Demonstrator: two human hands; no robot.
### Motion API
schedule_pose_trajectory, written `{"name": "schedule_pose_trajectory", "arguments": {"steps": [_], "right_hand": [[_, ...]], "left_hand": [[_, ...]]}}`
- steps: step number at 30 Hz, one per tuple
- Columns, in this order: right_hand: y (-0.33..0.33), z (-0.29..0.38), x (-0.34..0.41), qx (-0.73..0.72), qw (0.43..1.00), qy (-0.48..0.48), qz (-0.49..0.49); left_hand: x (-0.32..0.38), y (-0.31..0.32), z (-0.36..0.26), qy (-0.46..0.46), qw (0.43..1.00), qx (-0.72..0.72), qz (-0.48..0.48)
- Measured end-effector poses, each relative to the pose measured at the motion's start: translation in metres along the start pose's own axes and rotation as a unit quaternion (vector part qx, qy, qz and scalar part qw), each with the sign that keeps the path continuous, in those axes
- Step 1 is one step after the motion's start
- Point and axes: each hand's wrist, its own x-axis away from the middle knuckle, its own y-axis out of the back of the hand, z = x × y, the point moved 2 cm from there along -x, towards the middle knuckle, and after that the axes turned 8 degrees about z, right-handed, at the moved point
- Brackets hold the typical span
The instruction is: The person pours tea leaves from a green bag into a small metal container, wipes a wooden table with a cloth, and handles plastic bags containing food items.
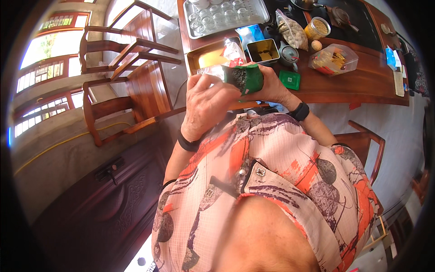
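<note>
My right hand [273,86], with a black band at the wrist, holds an opened green packet [253,80] from its far side. Dark loose bits, resembling tea leaves, show in its mouth. The fingers of my left hand [207,102] are curled on silvery, see-through plastic [217,72] at the packet's left side; whether it is joined to the packet cannot be told. Just beyond lie an open rectangular tin [263,51] with a gold inside and a gold-coloured tray [193,56] holding a white and red wrapper [233,51]. A green square lid [290,80] lies right of my right hand.
On the wooden table [367,89] are a metal tray [266,15] of small glasses, a blue packet [250,33], a small teapot [289,54], a bag of pale pieces [291,30], a yellow-labelled jar [317,28] and a clear container [333,59]. Wooden chairs [146,91] stand left.
</note>
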Motion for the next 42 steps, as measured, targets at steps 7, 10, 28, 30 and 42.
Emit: {"name": "schedule_pose_trajectory", "arguments": {"steps": [7,10,28,30,42], "right_hand": [[0.016,-0.021,0.020,-0.023,0.998,-0.053,0.023],[0.024,-0.034,0.034,-0.150,0.984,-0.078,0.054],[0.016,-0.073,0.056,-0.022,0.979,-0.049,-0.195],[0.014,-0.074,0.054,-0.022,0.977,-0.033,-0.209],[0.003,-0.077,0.046,-0.023,0.985,-0.028,-0.171]], "left_hand": [[-0.023,-0.023,-0.005,-0.061,0.998,0.006,-0.019],[-0.039,-0.038,0.001,-0.096,0.993,0.024,-0.062],[-0.066,-0.075,0.004,0.037,0.999,0.033,0.023],[-0.063,-0.080,0.005,0.057,0.998,0.023,0.016],[-0.057,-0.079,0.005,-0.064,0.995,0.075,0.019]]}}
